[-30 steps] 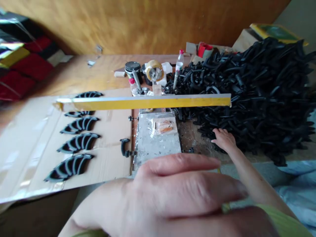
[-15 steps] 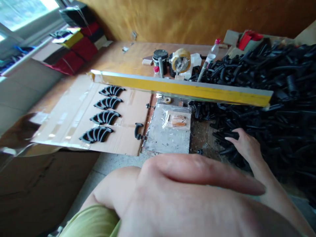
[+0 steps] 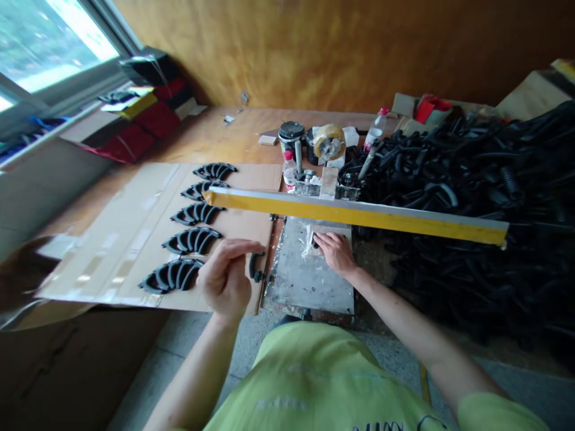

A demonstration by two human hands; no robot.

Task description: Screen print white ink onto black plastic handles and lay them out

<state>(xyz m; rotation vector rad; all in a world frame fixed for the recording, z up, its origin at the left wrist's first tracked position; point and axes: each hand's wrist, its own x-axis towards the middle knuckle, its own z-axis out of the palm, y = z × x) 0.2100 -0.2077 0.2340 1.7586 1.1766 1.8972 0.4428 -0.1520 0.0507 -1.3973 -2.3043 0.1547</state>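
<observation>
My right hand is over the small pale pad on the grey plate, its fingers closed on a black plastic handle that is mostly hidden beneath them. My left hand hovers at the right side of the cardboard sheet, holding nothing, with its fingers stretched to the right. Just beyond those fingertips a single curved black handle lies on the cardboard edge. Fanned rows of similar black handles lie to the left of my hand.
A yellow and grey bar spans the view above the plate. Behind it stand a black-lidded tub, a tape roll and a red-capped bottle. A large heap of black parts fills the right side.
My right hand has moved left from the heap to the pad with a black part. My left hand has gone from close before the camera to the cardboard's right side.
</observation>
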